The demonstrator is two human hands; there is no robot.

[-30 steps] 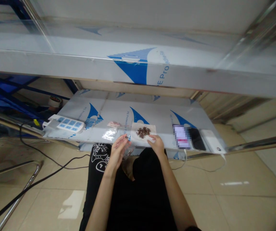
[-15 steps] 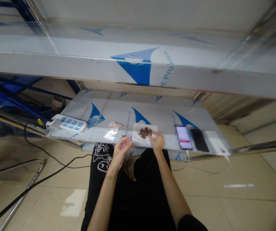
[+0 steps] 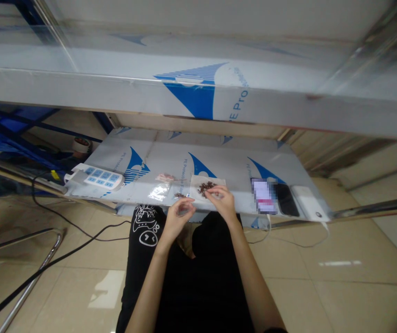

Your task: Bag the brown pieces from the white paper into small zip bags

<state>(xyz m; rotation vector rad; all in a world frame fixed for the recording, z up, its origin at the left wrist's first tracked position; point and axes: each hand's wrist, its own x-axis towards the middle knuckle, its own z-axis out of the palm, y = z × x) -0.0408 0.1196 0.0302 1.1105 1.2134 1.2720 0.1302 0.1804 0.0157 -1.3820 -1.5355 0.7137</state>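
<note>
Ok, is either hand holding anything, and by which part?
Cannot tell for either: the left hand curls, perhaps around clear plastic; the right hand is at the brown pieces, any hold hidden.

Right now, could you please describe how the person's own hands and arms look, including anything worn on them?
The left hand and right hand wear no gloves. The left forearm and right forearm are bare, with no watch visible. A black sleeve just shows at the right arm's lower end.
</note>
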